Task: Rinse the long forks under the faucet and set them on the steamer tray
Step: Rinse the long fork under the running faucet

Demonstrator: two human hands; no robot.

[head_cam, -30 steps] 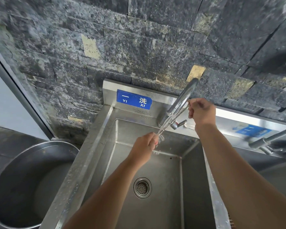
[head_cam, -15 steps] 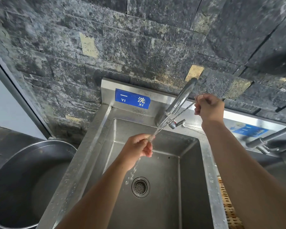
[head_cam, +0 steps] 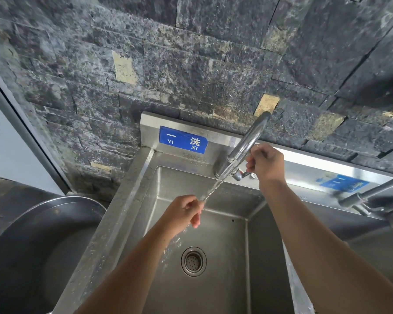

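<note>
We are mid-rinse: our left hand (head_cam: pixel 186 213) and right hand (head_cam: pixel 265 163) each clench an end of the thin metal forks (head_cam: pixel 216 185) under the curved steel faucet (head_cam: pixel 247 141); the steamer tray is unseen.

Brushed steel sink (head_cam: pixel 225 298), glossy chrome faucet (head_cam: pixel 251 139), rough dark stone wall (head_cam: pixel 191 53)

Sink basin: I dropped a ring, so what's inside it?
Inside the sink basin only a round drain strainer and splashing water show. The forearms cover part of the floor.
</note>
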